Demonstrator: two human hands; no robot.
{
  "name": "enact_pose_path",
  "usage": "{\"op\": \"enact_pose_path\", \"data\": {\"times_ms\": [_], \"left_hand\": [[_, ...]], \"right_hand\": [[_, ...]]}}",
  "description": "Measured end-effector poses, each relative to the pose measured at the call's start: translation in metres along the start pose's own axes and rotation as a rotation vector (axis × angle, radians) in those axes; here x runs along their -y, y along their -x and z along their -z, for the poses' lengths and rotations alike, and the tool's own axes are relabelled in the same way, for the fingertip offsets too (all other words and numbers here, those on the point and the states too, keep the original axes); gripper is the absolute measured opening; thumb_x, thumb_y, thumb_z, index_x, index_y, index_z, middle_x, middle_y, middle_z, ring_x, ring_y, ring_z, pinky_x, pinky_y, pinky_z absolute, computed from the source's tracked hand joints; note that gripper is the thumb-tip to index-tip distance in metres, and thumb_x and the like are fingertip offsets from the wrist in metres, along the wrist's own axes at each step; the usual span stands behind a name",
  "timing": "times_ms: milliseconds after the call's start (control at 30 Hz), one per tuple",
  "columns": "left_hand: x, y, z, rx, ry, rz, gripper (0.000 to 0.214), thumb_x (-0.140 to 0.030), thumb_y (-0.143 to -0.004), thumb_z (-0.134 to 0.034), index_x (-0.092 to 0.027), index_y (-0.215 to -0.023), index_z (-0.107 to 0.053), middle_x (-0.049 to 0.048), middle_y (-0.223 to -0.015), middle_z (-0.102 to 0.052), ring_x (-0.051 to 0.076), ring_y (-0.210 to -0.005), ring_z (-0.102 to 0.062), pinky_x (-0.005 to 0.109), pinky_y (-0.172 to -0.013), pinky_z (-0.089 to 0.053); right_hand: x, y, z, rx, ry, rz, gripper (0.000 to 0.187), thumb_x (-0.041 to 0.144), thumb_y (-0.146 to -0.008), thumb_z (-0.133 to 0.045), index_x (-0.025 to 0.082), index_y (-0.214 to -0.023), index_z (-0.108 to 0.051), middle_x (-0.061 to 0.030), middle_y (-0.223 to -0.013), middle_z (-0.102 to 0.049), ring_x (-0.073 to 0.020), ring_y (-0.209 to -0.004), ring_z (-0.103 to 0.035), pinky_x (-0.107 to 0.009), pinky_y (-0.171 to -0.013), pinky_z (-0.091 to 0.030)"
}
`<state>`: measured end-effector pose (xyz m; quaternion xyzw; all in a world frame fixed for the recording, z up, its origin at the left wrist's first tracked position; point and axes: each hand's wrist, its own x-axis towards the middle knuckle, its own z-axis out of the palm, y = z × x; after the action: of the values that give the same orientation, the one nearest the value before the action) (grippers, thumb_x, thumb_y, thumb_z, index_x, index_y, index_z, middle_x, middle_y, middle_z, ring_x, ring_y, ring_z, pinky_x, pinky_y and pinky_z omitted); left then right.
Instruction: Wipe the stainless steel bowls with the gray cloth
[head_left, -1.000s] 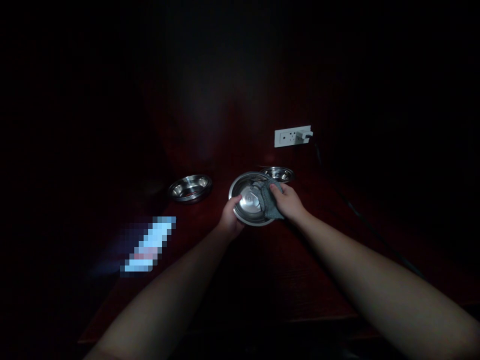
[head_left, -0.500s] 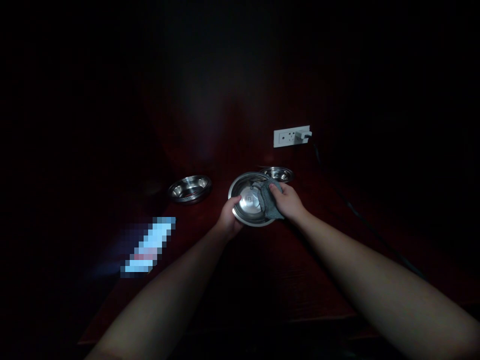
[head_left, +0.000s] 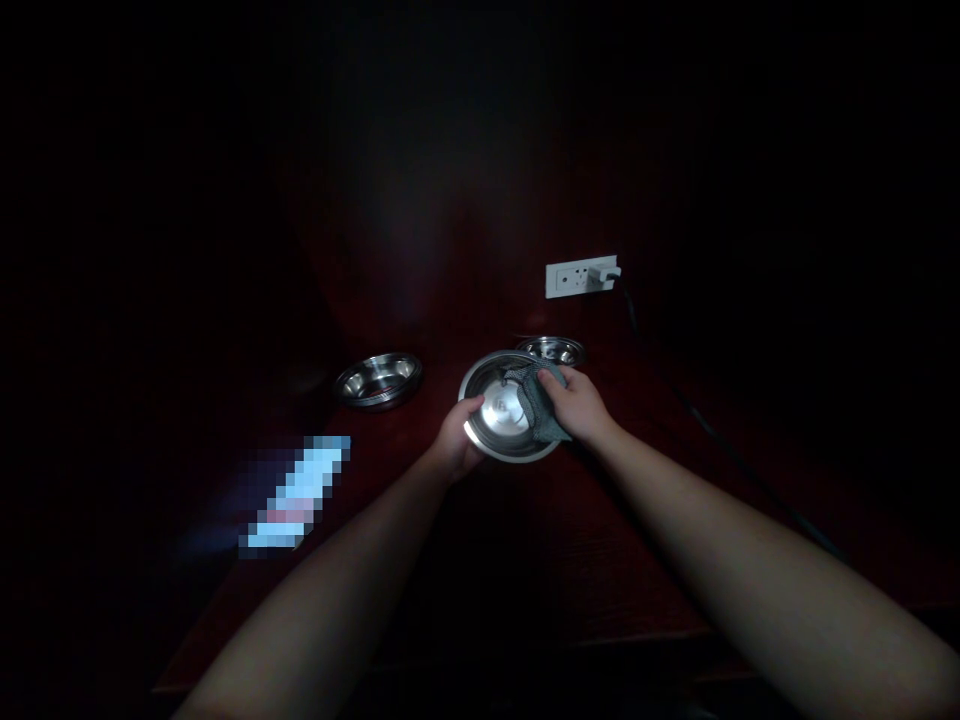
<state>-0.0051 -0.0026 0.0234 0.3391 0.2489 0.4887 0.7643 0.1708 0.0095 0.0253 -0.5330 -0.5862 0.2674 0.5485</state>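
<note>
no legible txt, just a faint mark [head_left: 502, 405] inside the metal bowl [head_left: 496, 425], too blurry to read.

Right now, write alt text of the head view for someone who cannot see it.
A person's left hand holds a metal bowl by its rim while the right hand holds a gray cloth against it. Beyond, metal dishes rest on a dark red table with a white wall socket above.

Metal bowls [head_left: 380, 390] sit apart — on a dark-red table [head_left: 600, 570].
</note>
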Motion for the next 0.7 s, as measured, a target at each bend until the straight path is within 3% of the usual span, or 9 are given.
{"op": "enact_pose_path", "data": {"times_ms": [500, 700], "left_hand": [[0.0, 0.004, 0.006, 0.079, -0.089, 0.056, 0.038, -0.03, -0.079, -0.047, -0.006, -0.106, -0.06, 0.0137, -0.097, -0.068, 0.027, -0.104, -0.057, 0.043, -0.102, -0.031], [0.0, 0.007, 0.004, 0.098, -0.119, 0.116, 0.037, -0.031, -0.081, -0.045, -0.006, -0.103, -0.062, 0.013, -0.093, -0.069, 0.026, -0.103, -0.058, 0.041, -0.102, -0.03]], "right_hand": [[0.008, 0.002, 0.004, 0.069, -0.15, -0.072, 0.032, 0.047, -0.07, -0.058, 0.016, -0.078, -0.059, -0.0016, -0.068, -0.061, -0.0143, -0.059, -0.055, -0.025, -0.052, -0.041], [0.014, 0.005, 0.007, 0.128, -0.343, -0.131, 0.031, 0.044, -0.065, -0.065, 0.015, -0.077, -0.06, -0.0013, -0.068, -0.062, -0.0137, -0.058, -0.056, -0.025, -0.054, -0.043]]}}
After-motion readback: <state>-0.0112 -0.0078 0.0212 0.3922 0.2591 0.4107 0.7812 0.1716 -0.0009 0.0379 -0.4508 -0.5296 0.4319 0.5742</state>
